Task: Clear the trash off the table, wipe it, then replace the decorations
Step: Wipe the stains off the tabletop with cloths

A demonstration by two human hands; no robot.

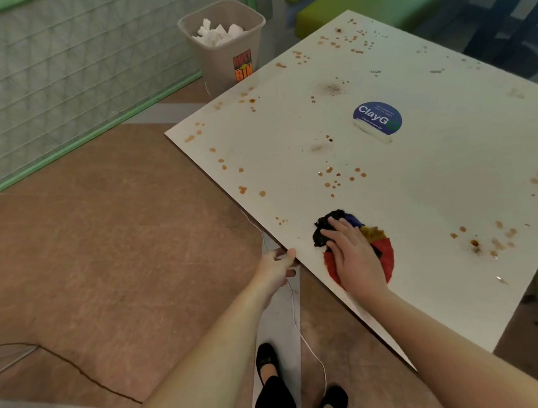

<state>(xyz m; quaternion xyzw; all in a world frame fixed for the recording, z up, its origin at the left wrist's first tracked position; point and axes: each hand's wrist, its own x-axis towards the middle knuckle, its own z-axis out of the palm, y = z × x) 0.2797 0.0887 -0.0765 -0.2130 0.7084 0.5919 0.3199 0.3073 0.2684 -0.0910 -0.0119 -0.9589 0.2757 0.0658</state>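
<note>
A white square table (417,196) carries brown spots and smears over most of its top. My right hand (354,258) lies flat, fingers straight, on a round multicoloured rag (384,254) of red, black, blue and yellow cloth near the table's front left edge. My left hand (277,267) grips that edge, thumb on top and fingers under it. A round blue sticker (377,118) marked ClayGo is stuck near the table's middle.
A grey dust bin (225,53) holding crumpled white tissues stands on the floor past the table's far left corner. A mesh fence with a green frame (68,89) runs along the left. Green seats (360,2) lie beyond the table. A white cable (299,324) hangs by my feet.
</note>
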